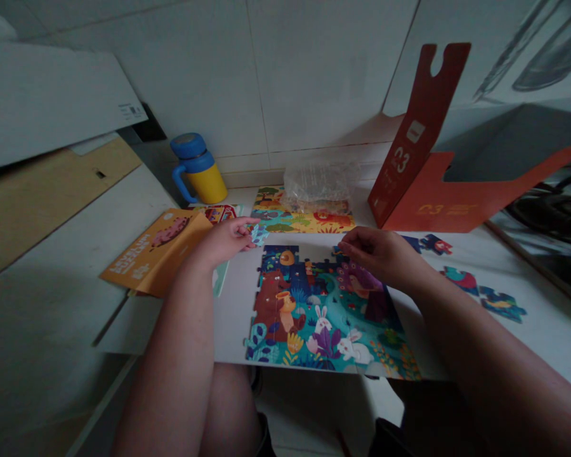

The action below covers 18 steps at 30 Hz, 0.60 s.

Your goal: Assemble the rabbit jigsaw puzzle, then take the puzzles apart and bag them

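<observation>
Near the far left corner of the puzzle (320,311) on the table (231,339), our left hand (229,241) pinches a pale blue piece (259,235). At the puzzle's far edge, our right hand (374,252) has fingers bent together; we cannot tell if they grip something. Loose pieces (461,279) lie right of the puzzle.

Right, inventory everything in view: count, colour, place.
Jigsaw: one, unfinished, multicoloured, front centre
Held piece: one, pale blue, off jigsaw's upper left
Loose pieces: several, multicoloured, right of jigsaw
Animal picture: one, yellow, behind jigsaw
Plastic bag: one, clear, over picture
Open box: one, red, right rear
Handled flask: one, blue and yellow, left rear
Printed packet: one, orange, left
Printed card: one, red, behind packet
Table: one, white, beneath
Wall: one, pale, behind
Panel: one, white, upper left
Left hand: one, pinching held piece
Right hand: one, at jigsaw's upper right
Leg: one, below table
</observation>
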Each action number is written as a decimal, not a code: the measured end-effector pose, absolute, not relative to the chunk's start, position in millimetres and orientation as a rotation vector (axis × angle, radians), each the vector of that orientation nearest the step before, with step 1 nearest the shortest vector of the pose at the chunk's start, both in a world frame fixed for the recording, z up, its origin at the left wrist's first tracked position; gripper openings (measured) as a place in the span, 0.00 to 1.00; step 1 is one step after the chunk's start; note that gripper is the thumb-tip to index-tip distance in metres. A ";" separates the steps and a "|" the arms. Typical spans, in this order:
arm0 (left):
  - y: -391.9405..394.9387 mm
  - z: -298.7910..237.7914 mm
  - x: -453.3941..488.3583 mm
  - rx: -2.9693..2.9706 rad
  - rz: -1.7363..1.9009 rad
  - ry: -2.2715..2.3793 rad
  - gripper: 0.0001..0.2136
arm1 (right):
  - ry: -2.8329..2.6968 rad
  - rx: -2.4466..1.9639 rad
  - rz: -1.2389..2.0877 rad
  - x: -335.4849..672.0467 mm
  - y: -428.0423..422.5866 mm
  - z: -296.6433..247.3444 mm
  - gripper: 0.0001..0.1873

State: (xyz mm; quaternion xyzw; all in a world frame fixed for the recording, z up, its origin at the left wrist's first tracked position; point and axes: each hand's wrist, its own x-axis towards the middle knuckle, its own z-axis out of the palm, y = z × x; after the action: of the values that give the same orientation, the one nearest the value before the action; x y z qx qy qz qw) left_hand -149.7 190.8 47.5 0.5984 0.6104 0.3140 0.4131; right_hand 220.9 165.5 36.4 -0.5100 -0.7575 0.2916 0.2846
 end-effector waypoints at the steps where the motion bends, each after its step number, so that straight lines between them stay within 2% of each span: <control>1: 190.2 47.8 -148.9 1.488 0.777 1.542 0.22 | -2.026 -1.365 0.783 220.7 165.4 36.7 0.19; 12: 192.7 47.2 -152.3 1.550 0.710 1.559 0.17 | -2.057 -1.377 0.783 222.0 168.0 32.7 0.18; 18: 163.2 62.8 -154.2 1.547 0.899 1.518 0.18 | -2.128 -1.356 0.777 221.4 168.5 31.4 0.17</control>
State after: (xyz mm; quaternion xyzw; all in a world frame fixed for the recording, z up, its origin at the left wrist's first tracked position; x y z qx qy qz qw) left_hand -154.2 163.2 62.8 0.6079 0.5964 0.3532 0.3874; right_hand 221.4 168.5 31.4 -0.4975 -0.7808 0.2850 0.2482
